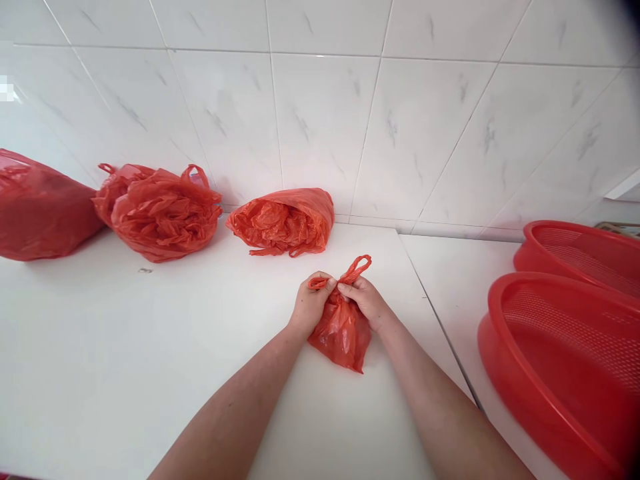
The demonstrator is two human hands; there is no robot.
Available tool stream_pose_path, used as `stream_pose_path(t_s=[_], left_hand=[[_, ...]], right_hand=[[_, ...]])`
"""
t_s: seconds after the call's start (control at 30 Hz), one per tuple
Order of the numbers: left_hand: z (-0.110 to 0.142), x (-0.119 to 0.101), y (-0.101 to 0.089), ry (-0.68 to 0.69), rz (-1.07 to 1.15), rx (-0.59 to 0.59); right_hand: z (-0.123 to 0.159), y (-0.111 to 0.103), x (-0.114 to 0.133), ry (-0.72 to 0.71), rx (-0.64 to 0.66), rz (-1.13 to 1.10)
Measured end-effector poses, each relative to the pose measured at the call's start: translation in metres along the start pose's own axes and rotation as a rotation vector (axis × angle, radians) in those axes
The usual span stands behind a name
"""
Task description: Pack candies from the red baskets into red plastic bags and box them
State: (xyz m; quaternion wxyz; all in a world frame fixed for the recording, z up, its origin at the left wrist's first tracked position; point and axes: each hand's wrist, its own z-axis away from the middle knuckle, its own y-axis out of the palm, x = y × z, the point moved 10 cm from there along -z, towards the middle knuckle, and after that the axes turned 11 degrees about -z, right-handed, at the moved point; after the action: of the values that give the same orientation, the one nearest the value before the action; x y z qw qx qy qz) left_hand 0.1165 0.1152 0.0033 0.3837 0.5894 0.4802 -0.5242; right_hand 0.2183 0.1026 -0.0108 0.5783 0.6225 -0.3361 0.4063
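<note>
A small red plastic bag lies on the white table, its neck gathered and its handle loops sticking out at the top. My left hand pinches the bag's neck from the left, with one short loop showing over the thumb. From the other side my right hand grips the neck too, and a longer loop rises above it. Both thumbs nearly meet at the gathered part. Whether there is a knot under the fingers is hidden. What the bag holds, if anything, cannot be made out.
Along the tiled wall sit a red bag stuffed with crumpled bags, another bulging bag and a larger red bag. Two red perforated baskets stand at the right, past a seam in the white tabletop.
</note>
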Motion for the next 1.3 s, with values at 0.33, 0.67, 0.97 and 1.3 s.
stream_pose_path(t_s=[0.33, 0.67, 0.97, 1.3], left_hand=[[-0.003, 0.016, -0.003, -0.09, 0.041, -0.076], [0.005, -0.008, 0.01, 0.047, 0.038, 0.079], [0.0, 0.008, -0.009, -0.077, -0.013, -0.088], [0.001, 0.008, 0.004, -0.092, 0.068, 0.054]], right_hand=[[0.003, 0.003, -0.007, 0.066, 0.083, -0.219], [-0.001, -0.014, -0.006, 0.029, -0.043, -0.201], [0.006, 0.003, -0.005, 0.094, 0.132, -0.28], [0.002, -0.014, -0.007, 0.065, -0.034, -0.263]])
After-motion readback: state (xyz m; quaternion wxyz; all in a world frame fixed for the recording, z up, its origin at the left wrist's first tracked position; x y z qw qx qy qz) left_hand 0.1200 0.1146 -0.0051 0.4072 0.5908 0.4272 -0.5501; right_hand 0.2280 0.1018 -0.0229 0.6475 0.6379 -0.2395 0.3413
